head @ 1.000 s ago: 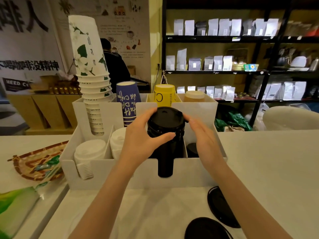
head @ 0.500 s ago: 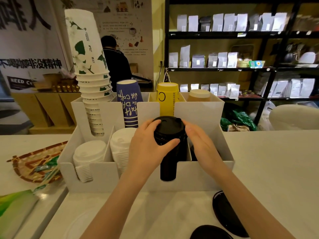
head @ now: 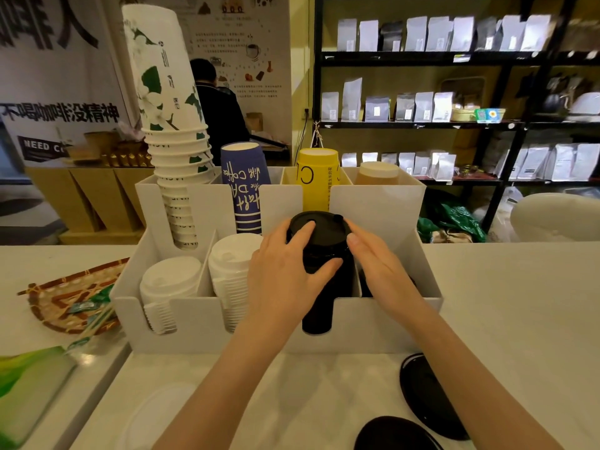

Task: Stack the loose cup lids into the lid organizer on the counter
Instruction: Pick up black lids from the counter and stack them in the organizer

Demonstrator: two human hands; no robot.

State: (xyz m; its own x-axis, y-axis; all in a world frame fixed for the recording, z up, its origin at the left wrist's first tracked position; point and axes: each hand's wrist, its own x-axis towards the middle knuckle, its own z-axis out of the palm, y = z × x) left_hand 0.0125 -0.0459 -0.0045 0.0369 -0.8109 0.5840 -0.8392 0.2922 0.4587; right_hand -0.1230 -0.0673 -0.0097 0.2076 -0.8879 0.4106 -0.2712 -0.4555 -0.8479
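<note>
Evidently the black lid stack (head: 319, 254) stands upright in the third front slot of the white organizer (head: 201, 323), long axis vertical, sip hole at one o'clock. The left hand (head: 289, 271) cups its side, fingers spread, thumb wrapped in front; the right hand (head: 376, 264) lies flat against the other side. The lids look light, thin, slick plastic, best held by the rims. Two loose lids (head: 422, 397) wait on the desk (head: 519, 319) at five o'clock.

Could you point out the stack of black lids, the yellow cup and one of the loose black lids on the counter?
stack of black lids (head: 316, 228), head view, flat top of the topmost lid.
yellow cup (head: 316, 180), head view, printed side wall.
loose black lid (head: 422, 394), head view, middle of its dark surface.
</note>
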